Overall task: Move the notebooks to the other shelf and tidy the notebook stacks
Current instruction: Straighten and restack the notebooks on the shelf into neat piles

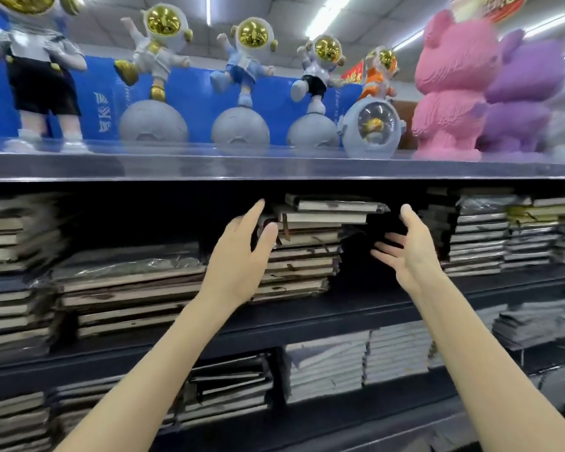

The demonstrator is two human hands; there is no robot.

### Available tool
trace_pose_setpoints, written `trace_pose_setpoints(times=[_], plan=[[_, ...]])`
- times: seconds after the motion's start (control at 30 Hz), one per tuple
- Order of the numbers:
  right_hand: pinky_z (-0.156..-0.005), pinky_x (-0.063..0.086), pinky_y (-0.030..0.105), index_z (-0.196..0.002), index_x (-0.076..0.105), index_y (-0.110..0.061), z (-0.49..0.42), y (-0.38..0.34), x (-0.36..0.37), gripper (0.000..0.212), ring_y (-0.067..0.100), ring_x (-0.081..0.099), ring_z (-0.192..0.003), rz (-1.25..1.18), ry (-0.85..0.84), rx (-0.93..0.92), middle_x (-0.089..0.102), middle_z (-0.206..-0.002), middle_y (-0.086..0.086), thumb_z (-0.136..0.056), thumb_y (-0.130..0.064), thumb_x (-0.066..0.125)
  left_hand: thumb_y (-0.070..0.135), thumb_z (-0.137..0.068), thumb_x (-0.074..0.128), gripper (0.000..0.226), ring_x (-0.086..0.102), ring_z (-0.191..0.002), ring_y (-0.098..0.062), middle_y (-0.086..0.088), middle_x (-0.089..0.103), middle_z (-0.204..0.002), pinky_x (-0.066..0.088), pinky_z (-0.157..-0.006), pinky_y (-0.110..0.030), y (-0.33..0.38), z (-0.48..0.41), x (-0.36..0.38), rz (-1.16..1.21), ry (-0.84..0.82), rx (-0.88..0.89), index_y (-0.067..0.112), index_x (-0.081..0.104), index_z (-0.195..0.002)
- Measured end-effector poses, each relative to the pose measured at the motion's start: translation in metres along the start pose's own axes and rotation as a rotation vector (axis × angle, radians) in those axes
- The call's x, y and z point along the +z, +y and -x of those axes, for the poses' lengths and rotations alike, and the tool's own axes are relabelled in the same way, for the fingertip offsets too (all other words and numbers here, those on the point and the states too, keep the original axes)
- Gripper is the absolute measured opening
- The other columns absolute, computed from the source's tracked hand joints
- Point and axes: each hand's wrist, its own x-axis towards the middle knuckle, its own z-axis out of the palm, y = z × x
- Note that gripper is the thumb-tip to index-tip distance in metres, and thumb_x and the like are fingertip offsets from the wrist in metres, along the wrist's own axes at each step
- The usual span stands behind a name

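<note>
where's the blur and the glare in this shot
Head view: blur smears the left notebook stacks and the pink bear; the middle stack, left hand and right hand are fairly sharp; lights glare on the top shelf and gold visors.

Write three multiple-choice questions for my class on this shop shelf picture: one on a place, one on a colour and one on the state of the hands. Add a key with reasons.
1. The uneven middle notebook stack lies:
A) between the two hands
B) on the top shelf among the figures
C) on the lowest shelf

2. The big bear figure beside the purple figure is:
A) green
B) pink
C) yellow

3. The left hand and right hand are:
A) clenched into fists
B) gripping one notebook together
C) open, with straight fingers

Key:
1 A, since one hand is at each side of the stack.
2 B, since its whole body is pink.
3 C, since the fingers are spread and curl round nothing.
</note>
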Motion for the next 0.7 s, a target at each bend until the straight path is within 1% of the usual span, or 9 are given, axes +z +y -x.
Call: trace_pose_setpoints(times=[0.1, 0.17, 0.27, 0.33, 0.4, 0.47, 0.6, 0.63, 0.7], plan=[[-0.089, 0.048, 0.045, -0.14, 0.043, -0.023, -0.023, -0.01, 0.0, 0.059, 0.036, 0.051, -0.117, 0.042, -0.146, 0.028, 0.047, -0.136, 0.015, -0.091, -0.054, 0.049, 0.049, -0.094, 0.038, 0.055, 0.027, -0.137, -0.011, -0.003, 0.03, -0.152, 0.018, -0.097, -0.013, 0.007, -0.018, 0.027, 0.056, -0.035, -0.043, 0.039, 0.024, -0.146], [-0.089, 0.047, 0.047, -0.135, 0.049, -0.023, -0.037, -0.014, 0.004, 0.061, 0.036, 0.053, -0.113, 0.091, -0.251, 0.099, 0.053, -0.13, 0.014, -0.086, -0.061, 0.05, 0.055, -0.091, 0.036, 0.06, 0.029, -0.136, -0.013, -0.004, 0.029, -0.152, 0.02, -0.097, -0.014, 0.011, -0.029, 0.04, 0.088, 0.0, -0.112, 0.037, 0.024, -0.147], [-0.094, 0.044, 0.053, -0.13, 0.052, -0.019, -0.055, -0.018, 0.012, 0.065, 0.043, 0.052, -0.114, 0.116, -0.374, 0.23, 0.055, -0.127, 0.021, -0.081, -0.061, 0.056, 0.074, -0.075, 0.025, 0.086, 0.025, -0.141, -0.02, -0.004, 0.031, -0.153, 0.022, -0.112, -0.031, 0.015, -0.046, 0.049, 0.123, 0.076, -0.304, 0.029, 0.026, -0.148], [-0.1, 0.041, 0.055, -0.121, 0.058, -0.013, -0.061, -0.021, 0.016, 0.052, 0.043, 0.055, -0.111, 0.091, -0.454, 0.293, 0.061, -0.12, 0.023, -0.084, -0.051, 0.056, 0.081, -0.069, 0.025, 0.095, 0.03, -0.139, -0.023, -0.003, 0.037, -0.15, 0.023, -0.114, -0.036, 0.017, -0.052, 0.052, 0.18, 0.096, -0.412, 0.025, 0.03, -0.147], [-0.098, 0.043, 0.055, -0.108, 0.065, -0.009, -0.062, -0.025, 0.021, 0.036, 0.04, 0.061, -0.105, 0.025, -0.534, 0.3, 0.068, -0.109, 0.019, -0.088, -0.036, 0.053, 0.081, -0.07, 0.027, 0.093, 0.038, -0.134, -0.023, -0.001, 0.044, -0.145, 0.028, -0.107, -0.03, 0.022, -0.054, 0.057, 0.228, 0.092, -0.435, 0.025, 0.037, -0.144], [-0.091, 0.049, 0.052, -0.1, 0.068, -0.007, -0.062, -0.026, 0.022, 0.028, 0.036, 0.063, -0.098, -0.015, -0.609, 0.292, 0.07, -0.103, 0.017, -0.089, -0.024, 0.049, 0.079, -0.071, 0.029, 0.09, 0.043, -0.129, -0.022, 0.0, 0.049, -0.14, 0.031, -0.1, -0.026, 0.028, -0.055, 0.064, 0.186, 0.101, -0.409, 0.023, 0.042, -0.141], [-0.089, 0.049, 0.054, -0.11, 0.062, -0.002, -0.067, -0.023, 0.009, 0.03, 0.037, 0.061, -0.1, -0.111, -0.613, 0.296, 0.065, -0.113, 0.021, -0.089, -0.013, 0.044, 0.077, -0.073, 0.032, 0.09, 0.049, -0.123, -0.022, -0.001, 0.056, -0.13, 0.035, -0.094, -0.026, 0.038, -0.053, 0.073, 0.091, 0.19, -0.386, 0.021, 0.038, -0.142], [-0.09, 0.049, 0.055, -0.108, 0.062, -0.001, -0.068, -0.022, 0.004, 0.028, 0.037, 0.061, -0.101, -0.143, -0.599, 0.296, 0.064, -0.112, 0.022, -0.089, -0.01, 0.043, 0.072, -0.078, 0.034, 0.083, 0.052, -0.117, -0.019, 0.001, 0.058, -0.122, 0.034, -0.09, -0.023, 0.043, -0.052, 0.076, 0.062, 0.197, -0.364, 0.022, 0.035, -0.144], [-0.091, 0.049, 0.056, -0.101, 0.06, 0.002, -0.071, -0.022, -0.006, 0.022, 0.039, 0.062, -0.103, -0.194, -0.563, 0.285, 0.064, -0.108, 0.023, -0.087, -0.004, 0.045, 0.061, -0.089, 0.035, 0.068, 0.054, -0.089, -0.006, 0.007, 0.058, -0.098, 0.03, -0.079, -0.019, 0.056, -0.049, 0.083, -0.007, 0.191, -0.316, 0.024, 0.03, -0.146]])
